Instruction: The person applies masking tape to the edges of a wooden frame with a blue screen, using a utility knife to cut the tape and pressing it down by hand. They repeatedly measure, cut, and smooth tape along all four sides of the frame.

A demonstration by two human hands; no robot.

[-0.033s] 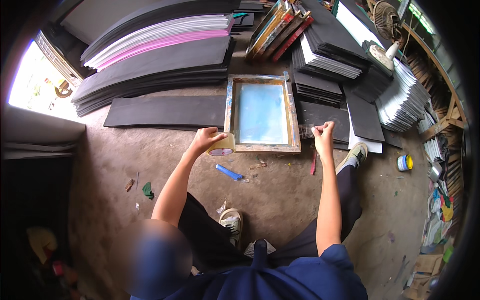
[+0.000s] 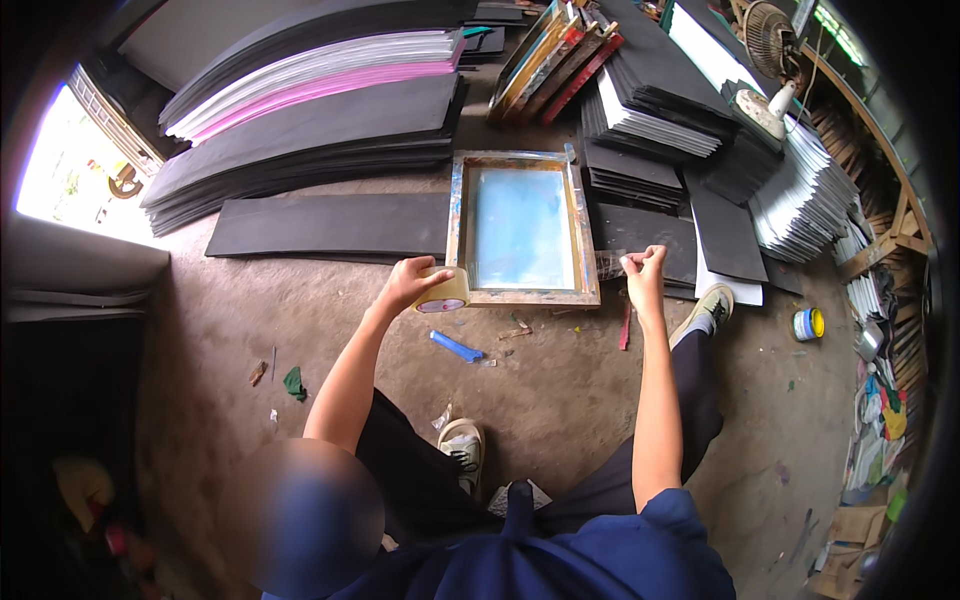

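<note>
Hands: left [image 2: 412,282] grips tape roll [image 2: 442,294] | right [image 2: 644,268] pinches, seemingly, tape end | screen frame [image 2: 522,296] between

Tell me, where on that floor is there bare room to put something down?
Bare concrete lies left of the small blue tool, below the long black foam sheet, and right of the grey shoe, before the blue-and-yellow tub. Stacked sheets crowd the wooden printing frame.

The frame [image 2: 522,228] is worn wood with a smooth pale-blue mesh; the tape roll [image 2: 443,293] looks glossy plastic; the floor [image 2: 560,390] is rough, dusty concrete; the stacked sheets [image 2: 310,135] seem matt black foam
</note>
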